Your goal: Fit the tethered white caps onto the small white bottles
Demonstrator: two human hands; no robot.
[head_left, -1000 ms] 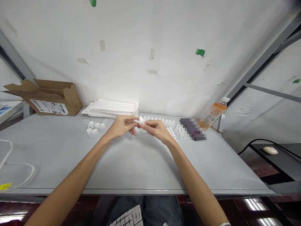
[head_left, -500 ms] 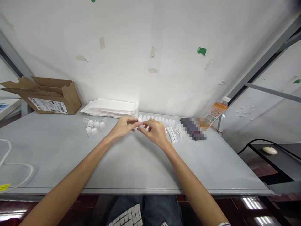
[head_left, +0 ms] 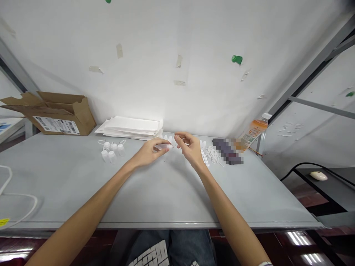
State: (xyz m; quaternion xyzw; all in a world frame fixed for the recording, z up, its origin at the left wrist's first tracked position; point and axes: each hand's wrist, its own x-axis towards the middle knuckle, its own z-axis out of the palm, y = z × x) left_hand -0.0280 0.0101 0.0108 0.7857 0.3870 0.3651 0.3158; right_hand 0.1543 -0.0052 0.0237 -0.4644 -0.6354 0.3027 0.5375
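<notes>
My left hand point(head_left: 148, 153) is closed on a small white plastic bottle point(head_left: 165, 146), which lies tilted with its capped end to the right. My right hand point(head_left: 192, 148) is just right of it, thumb and fingertips pinched on what looks like a thin cord point(head_left: 175, 146) at the cap end. The grip is small and partly hidden. Behind my hands stands a row of small white bottles point(head_left: 169, 138). White caps point(head_left: 205, 159) lie by my right wrist, beside a heap of white cord loops point(head_left: 213, 154). Several capped bottles point(head_left: 112, 156), some with loops, stand to the left.
A stack of white paper point(head_left: 130, 127) lies against the wall, with an open cardboard box point(head_left: 65, 114) at its left. On the right are a dark blurred object point(head_left: 226, 150) and a leaning orange drink bottle point(head_left: 253, 133). A white cable point(head_left: 34, 203) crosses the table's left edge.
The bottle has gone from upright to tilted rightward. My right hand has moved off the bottle, slightly right and up; my left hand has shifted a little right.
</notes>
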